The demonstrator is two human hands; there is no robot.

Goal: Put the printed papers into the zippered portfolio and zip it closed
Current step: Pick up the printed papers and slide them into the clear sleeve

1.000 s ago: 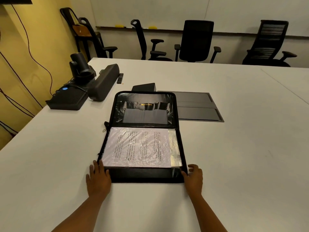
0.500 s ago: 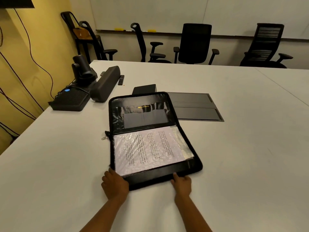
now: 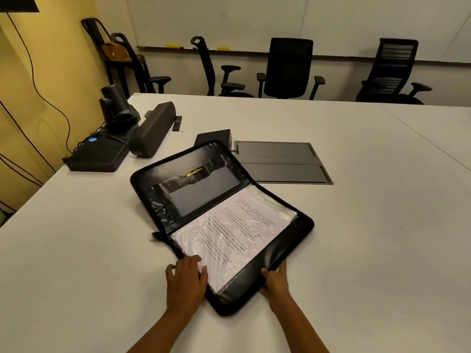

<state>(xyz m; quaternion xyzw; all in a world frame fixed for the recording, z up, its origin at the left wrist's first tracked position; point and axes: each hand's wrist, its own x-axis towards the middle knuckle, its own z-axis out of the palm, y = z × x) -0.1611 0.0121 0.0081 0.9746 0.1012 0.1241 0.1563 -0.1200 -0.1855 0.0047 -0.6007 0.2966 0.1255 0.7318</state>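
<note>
The black zippered portfolio [image 3: 293,244] lies open on the white table [image 3: 369,238], turned at an angle. The printed papers [image 3: 229,235] lie in its near half under a clear plastic sleeve. Its far half shows dark pockets. The zipper pull [image 3: 155,236] sticks out at the left end of the spine. My left hand [image 3: 184,278] rests with spread fingers on the near left corner, thumb on the papers' edge. My right hand [image 3: 275,280] pinches the near edge, thumb on top of the black border.
A speaker bar [image 3: 153,129], a conference camera [image 3: 116,105] and a black box with a blue light [image 3: 98,154] sit at the far left. A grey cable hatch [image 3: 277,161] lies in the table behind the portfolio. Office chairs [image 3: 289,68] line the far wall.
The portfolio has been turned counterclockwise, its right end swinging away from me. Both hands moved along its near edge, closer together.
</note>
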